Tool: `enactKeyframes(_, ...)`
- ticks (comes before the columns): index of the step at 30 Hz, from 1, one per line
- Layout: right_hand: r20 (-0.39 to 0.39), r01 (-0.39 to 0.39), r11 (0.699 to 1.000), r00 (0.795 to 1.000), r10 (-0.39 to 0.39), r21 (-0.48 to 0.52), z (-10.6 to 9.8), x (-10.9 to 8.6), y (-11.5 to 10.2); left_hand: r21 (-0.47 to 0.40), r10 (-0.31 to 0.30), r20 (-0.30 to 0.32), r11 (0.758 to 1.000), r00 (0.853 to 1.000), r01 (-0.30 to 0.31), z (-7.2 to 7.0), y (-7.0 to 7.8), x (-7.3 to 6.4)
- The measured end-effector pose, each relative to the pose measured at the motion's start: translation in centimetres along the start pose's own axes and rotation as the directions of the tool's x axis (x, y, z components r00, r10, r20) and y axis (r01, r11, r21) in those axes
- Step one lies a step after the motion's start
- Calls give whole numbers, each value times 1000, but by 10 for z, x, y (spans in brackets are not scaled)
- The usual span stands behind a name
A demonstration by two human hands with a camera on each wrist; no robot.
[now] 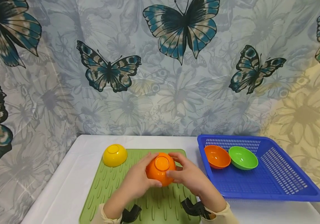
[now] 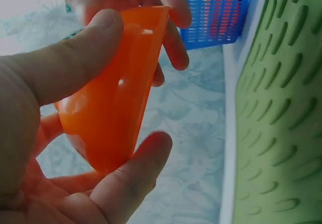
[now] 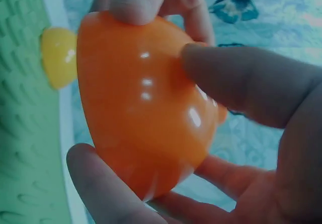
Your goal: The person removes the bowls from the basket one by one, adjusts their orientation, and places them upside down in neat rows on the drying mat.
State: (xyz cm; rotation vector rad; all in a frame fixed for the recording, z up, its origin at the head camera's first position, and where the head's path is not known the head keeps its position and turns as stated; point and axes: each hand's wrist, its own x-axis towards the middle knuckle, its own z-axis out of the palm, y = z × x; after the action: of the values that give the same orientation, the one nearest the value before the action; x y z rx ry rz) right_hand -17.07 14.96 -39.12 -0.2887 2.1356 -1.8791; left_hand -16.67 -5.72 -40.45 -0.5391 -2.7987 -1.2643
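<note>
An orange bowl (image 1: 162, 168), bottom up with its round foot showing, is held above the green mat (image 1: 137, 199) between both hands. My left hand (image 1: 138, 177) grips its left side; in the left wrist view the thumb lies on the bowl's outer wall (image 2: 113, 93) and other fingers curl under it. On the opposite side my right hand (image 1: 189, 175) holds the bowl, thumb against the wall and fingers around it, as the right wrist view shows. A yellow bowl (image 1: 114, 155) sits upside down at the mat's far left corner.
To the right stands a blue plastic basket (image 1: 263, 186). Inside it, an orange bowl (image 1: 217, 157) and a green bowl (image 1: 243, 158) sit side by side, opening up. A white-covered table (image 1: 56, 193) lies beneath everything. Behind it hangs a butterfly-patterned cloth (image 1: 176, 102).
</note>
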Motion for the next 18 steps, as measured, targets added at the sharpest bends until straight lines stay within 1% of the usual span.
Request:
enactKeyframes(2,-15,5,996,1000,-6,-88,1,4,2,-17,-14,-7,1000,1000,14,1,-4,5)
enactKeyframes(4,-52,1,984,999,-11,-179,1,7,7,-23,-32,-6,999,999,32,4,-9,10)
enactKeyframes(6,-97,-14,975,995,-8,-221,2,11,14,-12,-43,4,999,999,43,10,-14,17)
enactKeyframes(8,-145,-15,975,989,-18,-222,0,17,23,7,-40,14,999,999,39,17,-18,28)
enactKeyframes(11,-222,-32,980,975,-12,-194,-3,27,35,41,-34,37,999,999,32,27,-26,47)
enactKeyframes(14,-307,-62,985,952,10,-161,-7,37,46,57,-32,57,998,998,29,39,-33,66)
enactKeyframes(18,-393,-81,984,919,13,-157,-13,48,56,65,-25,54,998,998,22,53,-39,84)
